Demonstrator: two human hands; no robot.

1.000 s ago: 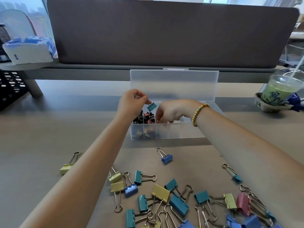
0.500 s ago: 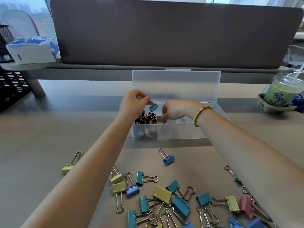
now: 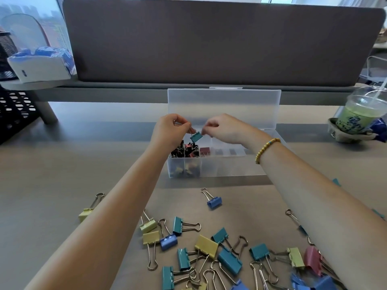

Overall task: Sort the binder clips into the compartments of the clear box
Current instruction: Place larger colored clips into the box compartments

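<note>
A clear box [image 3: 230,168] with an upright open lid stands mid-table. Its two left compartments hold several small dark and pink clips, and a red clip [image 3: 204,151] lies in the third. Over the box's left end my left hand [image 3: 170,131] pinches the wire handles of a small teal binder clip [image 3: 196,136]. My right hand [image 3: 225,129] has come up to it, fingertips touching the clip's right edge. Many coloured binder clips lie loose on the table near me, among them a blue clip [image 3: 214,201] and a yellow clip [image 3: 206,246].
A green iced drink [image 3: 360,114] in a cardboard holder stands at the far right. A tissue box [image 3: 39,63] rests on a shelf at far left above a black mesh basket [image 3: 14,114]. A grey divider panel [image 3: 209,38] backs the desk.
My right hand rose out of the box and moved left to the teal clip that my left hand keeps holding. A red clip now shows in the third compartment.
</note>
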